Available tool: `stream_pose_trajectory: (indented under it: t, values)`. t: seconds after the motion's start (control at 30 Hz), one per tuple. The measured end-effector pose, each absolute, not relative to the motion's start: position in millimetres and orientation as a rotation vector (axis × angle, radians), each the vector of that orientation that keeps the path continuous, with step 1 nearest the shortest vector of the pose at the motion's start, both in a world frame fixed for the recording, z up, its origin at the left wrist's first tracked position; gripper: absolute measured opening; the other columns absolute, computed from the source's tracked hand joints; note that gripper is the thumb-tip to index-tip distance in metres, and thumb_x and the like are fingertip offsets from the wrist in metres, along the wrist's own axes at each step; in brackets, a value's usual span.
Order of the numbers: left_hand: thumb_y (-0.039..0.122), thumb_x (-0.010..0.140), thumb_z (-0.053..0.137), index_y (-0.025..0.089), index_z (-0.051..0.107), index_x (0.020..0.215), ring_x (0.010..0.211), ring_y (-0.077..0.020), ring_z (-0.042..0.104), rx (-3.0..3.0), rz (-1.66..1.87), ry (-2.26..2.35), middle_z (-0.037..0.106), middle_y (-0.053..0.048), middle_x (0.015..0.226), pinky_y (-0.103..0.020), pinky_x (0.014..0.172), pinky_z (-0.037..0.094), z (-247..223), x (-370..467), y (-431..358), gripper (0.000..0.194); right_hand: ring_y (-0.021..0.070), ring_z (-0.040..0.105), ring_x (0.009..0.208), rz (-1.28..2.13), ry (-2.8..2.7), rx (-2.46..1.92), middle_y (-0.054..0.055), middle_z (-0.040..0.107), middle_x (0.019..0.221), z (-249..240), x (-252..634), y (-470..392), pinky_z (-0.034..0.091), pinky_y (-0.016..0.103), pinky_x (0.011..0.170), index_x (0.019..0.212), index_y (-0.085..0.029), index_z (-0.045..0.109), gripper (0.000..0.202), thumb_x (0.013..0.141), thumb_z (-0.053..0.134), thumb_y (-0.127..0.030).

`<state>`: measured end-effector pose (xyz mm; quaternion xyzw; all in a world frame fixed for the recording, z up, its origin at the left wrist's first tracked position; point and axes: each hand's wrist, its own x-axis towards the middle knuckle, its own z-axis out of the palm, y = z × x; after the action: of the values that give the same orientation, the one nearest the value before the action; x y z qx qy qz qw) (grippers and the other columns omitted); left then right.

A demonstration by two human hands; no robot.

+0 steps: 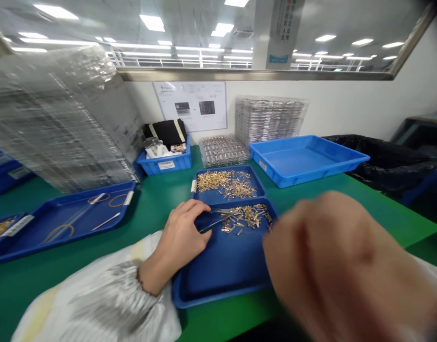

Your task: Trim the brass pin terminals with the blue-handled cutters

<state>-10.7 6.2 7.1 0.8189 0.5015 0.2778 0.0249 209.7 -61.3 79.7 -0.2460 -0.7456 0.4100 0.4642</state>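
My left hand (pixel 184 237) is over the left edge of a dark blue tray (pixel 221 273). Its thumb and fingers close round the dark handles of a plier-like tool (pixel 220 217), whose metal jaws point right. Beside the jaws, small gold metal pins (pixel 252 216) lie loose at the tray's far end. My right hand (pixel 325 261) is raised close to the camera at the right, blurred and curled into a fist. Whatever it may hold is hidden. Behind the near tray, a second blue tray (pixel 194 194) holds many more gold pins (pixel 225 183).
A larger blue tray (pixel 307 156) stands at back right, near a black-lined bin (pixel 389 161). Clear plastic trays (pixel 271 118) are stacked by the wall. A tall wrapped stack (pixel 61 114) rises at left, behind a tray (pixel 79 230) with bands and a stick.
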Motion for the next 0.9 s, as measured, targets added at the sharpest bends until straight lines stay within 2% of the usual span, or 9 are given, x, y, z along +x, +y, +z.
stream_pose_trajectory:
  t: [0.1, 0.17, 0.23, 0.33, 0.47, 0.9]
  values:
    - [0.016, 0.064, 0.059, 0.019, 0.056, 0.091, 0.091, -0.0234, 0.053, 2.537, 0.862, 1.631, 0.058, -0.004, 0.095, -0.037, 0.082, 0.043, 8, -11, 6, 0.027, 0.0070, 0.051, 0.052, 0.984, -2.046, -0.786, -0.003, 0.058, 0.060, 66, 210, -7, 0.037, 0.021, 0.047, 0.069, -0.018, 0.061, 0.015, 0.079, 0.061, -0.029]
    - [0.017, 0.064, 0.059, 0.019, 0.057, 0.091, 0.091, -0.0238, 0.053, 2.543, 0.854, 1.705, 0.058, -0.004, 0.095, -0.038, 0.082, 0.042, 8, -11, 6, 0.027, 0.0065, 0.047, 0.050, 0.734, -2.171, -0.978, -0.003, 0.055, 0.057, 46, 208, 25, 0.035, 0.020, 0.048, 0.067, -0.015, 0.061, 0.009, 0.076, 0.060, -0.016]
    - [0.016, 0.064, 0.060, 0.018, 0.057, 0.091, 0.090, -0.0242, 0.052, 2.550, 0.830, 1.758, 0.058, -0.005, 0.096, -0.039, 0.082, 0.042, 9, -11, 5, 0.028, 0.0072, 0.049, 0.053, 0.588, -2.321, -1.053, -0.002, 0.056, 0.060, 25, 206, 43, 0.036, 0.020, 0.053, 0.066, -0.015, 0.062, 0.009, 0.073, 0.060, -0.009]
    - [0.015, 0.064, 0.059, 0.019, 0.056, 0.093, 0.090, -0.0243, 0.051, 2.575, 0.803, 1.788, 0.057, -0.004, 0.098, -0.040, 0.080, 0.041, 9, -11, 3, 0.029, 0.0097, 0.051, 0.060, 0.466, -2.473, -1.173, -0.001, 0.058, 0.065, 4, 201, 48, 0.035, 0.021, 0.058, 0.065, -0.016, 0.062, 0.010, 0.070, 0.061, -0.007]
    - [0.014, 0.064, 0.059, 0.019, 0.056, 0.093, 0.089, -0.0241, 0.051, 2.603, 0.792, 1.775, 0.057, -0.004, 0.099, -0.040, 0.079, 0.041, 6, -11, 1, 0.030, 0.0110, 0.050, 0.062, 0.391, -2.530, -1.265, 0.000, 0.057, 0.070, -3, 199, 39, 0.033, 0.022, 0.058, 0.066, -0.018, 0.060, 0.012, 0.073, 0.058, -0.009]
    - [0.014, 0.063, 0.060, 0.019, 0.056, 0.093, 0.088, -0.0244, 0.050, 2.601, 0.707, 1.767, 0.057, -0.004, 0.099, -0.041, 0.077, 0.040, 6, -11, 0, 0.030, 0.0115, 0.049, 0.069, 0.598, -2.341, -1.115, 0.002, 0.053, 0.075, 6, 204, 37, 0.037, 0.022, 0.064, 0.074, -0.014, 0.054, 0.016, 0.078, 0.045, -0.001]
